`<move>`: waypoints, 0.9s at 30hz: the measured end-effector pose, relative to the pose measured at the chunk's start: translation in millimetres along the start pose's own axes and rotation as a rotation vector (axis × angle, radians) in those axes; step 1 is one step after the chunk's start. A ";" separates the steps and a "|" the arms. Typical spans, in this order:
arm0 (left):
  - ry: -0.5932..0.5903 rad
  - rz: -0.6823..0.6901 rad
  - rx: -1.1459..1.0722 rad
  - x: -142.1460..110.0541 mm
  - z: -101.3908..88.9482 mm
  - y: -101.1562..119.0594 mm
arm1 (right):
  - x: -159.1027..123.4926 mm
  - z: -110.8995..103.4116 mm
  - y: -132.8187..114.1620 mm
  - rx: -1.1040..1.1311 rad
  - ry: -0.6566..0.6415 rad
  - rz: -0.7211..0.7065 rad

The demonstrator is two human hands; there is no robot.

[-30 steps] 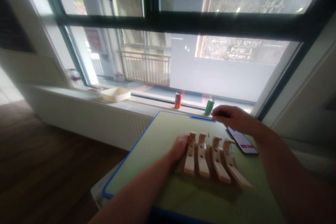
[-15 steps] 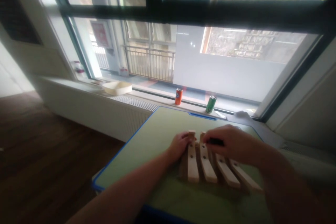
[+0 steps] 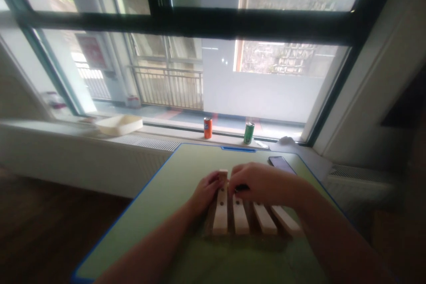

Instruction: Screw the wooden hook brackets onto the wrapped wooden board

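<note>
Several pale wooden slats with dark round holes lie side by side on the green tabletop, their near ends fanning to the right. At the far end of the leftmost wooden slat, my left hand is closed around its left side. My right hand is over the far part of the second wooden slat, fingers curled and pinched. A small black object shows inside that hand; its kind cannot be made out. The fingers hide the far ends of the other slats.
A phone lies at the table's back right. On the windowsill stand an orange can, a green can and a cream plastic basin. A radiator runs below the sill, behind the table.
The whole view has swung to the right, so the phone shows more fully. My right hand has shifted slightly closer to my left hand, covering the second slat's far end.
</note>
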State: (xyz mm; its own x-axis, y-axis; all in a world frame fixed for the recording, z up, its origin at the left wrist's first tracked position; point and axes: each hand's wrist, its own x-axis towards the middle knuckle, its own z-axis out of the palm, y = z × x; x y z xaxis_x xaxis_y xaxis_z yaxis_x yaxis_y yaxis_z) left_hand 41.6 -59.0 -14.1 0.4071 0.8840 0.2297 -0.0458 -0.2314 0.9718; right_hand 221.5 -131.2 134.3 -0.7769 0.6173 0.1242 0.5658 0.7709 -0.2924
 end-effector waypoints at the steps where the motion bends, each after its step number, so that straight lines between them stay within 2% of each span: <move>1: 0.008 0.008 0.011 0.1 0.6 0.4 | -1.1 -3.1 1.0 0.006 0.043 -0.009; 4: 0.016 0.030 0.042 0.8 1.3 0.0 | 1.0 -7.9 2.1 0.014 0.162 -0.015; 6: 0.008 0.032 0.065 1.4 0.6 -1.3 | 6.9 -4.7 0.5 0.002 0.194 -0.024; 11: 0.039 0.085 0.127 0.7 -1.0 -1.2 | 20.8 10.9 -5.9 -0.088 0.065 -0.004; 16: -0.008 -0.013 0.068 -2.5 4.3 2.2 | 13.7 4.4 3.4 -0.182 0.225 0.058; 18: 0.009 -0.022 0.080 -3.2 4.5 3.4 | 11.2 1.0 7.3 -0.211 0.245 0.089; 20: 0.148 0.040 0.152 -5.2 1.9 6.3 | 11.2 1.3 8.3 -0.225 0.213 0.087; 22: 0.342 0.181 0.272 -9.5 -2.8 12.9 | 13.3 4.4 7.2 -0.217 0.178 0.066; 23: 0.402 0.266 0.338 -12.4 -5.2 17.9 | 14.6 6.3 6.2 -0.206 0.169 0.055; 25: 0.387 0.387 0.455 -18.5 -9.0 30.4 | 17.1 9.3 4.7 -0.180 0.166 0.041; 27: 0.295 0.436 0.502 -23.5 -10.1 43.7 | 18.9 10.7 4.1 -0.152 0.169 0.032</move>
State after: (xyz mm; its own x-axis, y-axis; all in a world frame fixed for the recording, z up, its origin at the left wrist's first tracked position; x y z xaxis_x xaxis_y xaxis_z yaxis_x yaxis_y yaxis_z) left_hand 20.8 -85.8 23.5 0.1812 0.7251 0.6644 0.3056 -0.6836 0.6628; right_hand 206.2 -118.0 125.3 -0.7076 0.6496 0.2782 0.6345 0.7573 -0.1545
